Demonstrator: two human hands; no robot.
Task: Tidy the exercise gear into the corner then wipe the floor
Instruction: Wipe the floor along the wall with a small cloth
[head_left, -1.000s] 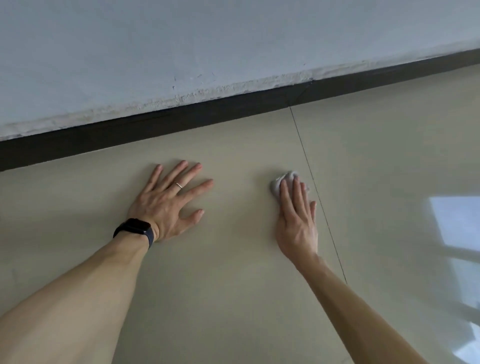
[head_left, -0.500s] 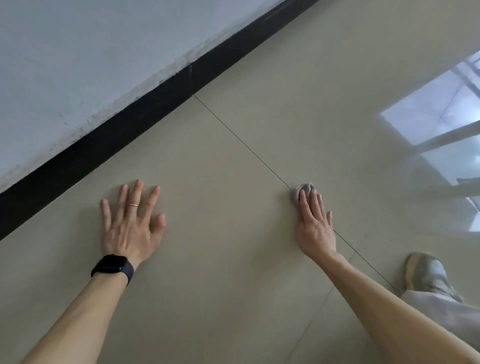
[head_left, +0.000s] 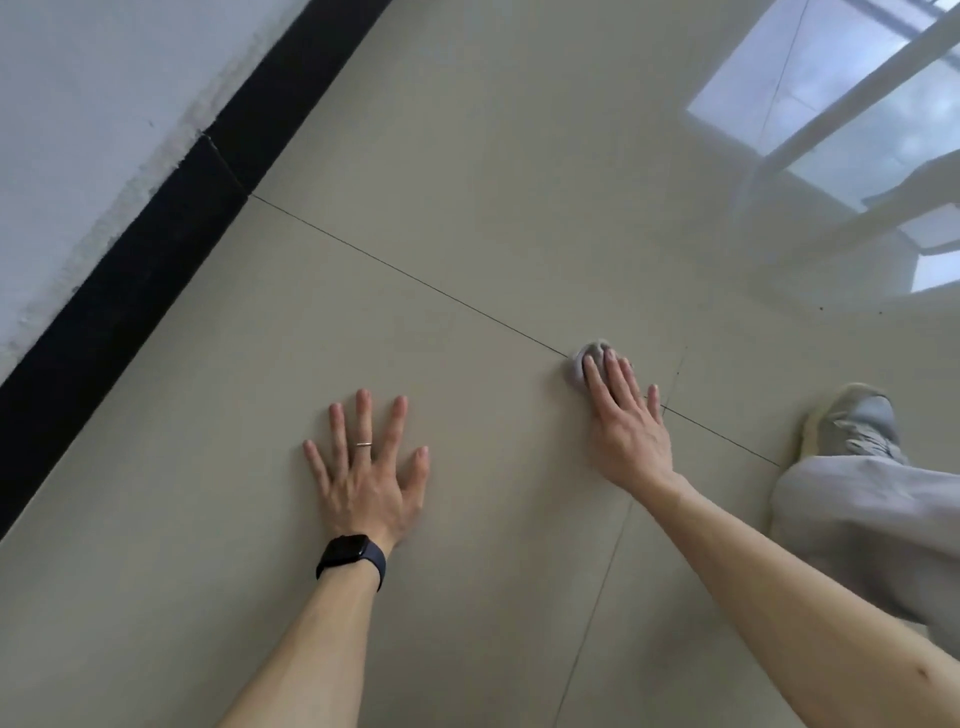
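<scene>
Black baseboard under a white wall, window reflection top right, grey sneaker below it.

Open beige tiled floor stretches ahead of both hands, bare all the way to the top of the view. The left hand lies flat with fingers spread; to its left, bare floor runs to a black skirting board at the foot of a white wall, which closes off that side. Between the two hands the tile is unobstructed. The right hand presses a small grey cloth onto a grout line. To its right, near but apart, a grey sneaker and a pale trouser leg block the way. Behind the hands, floor lies bare between the forearms.
</scene>
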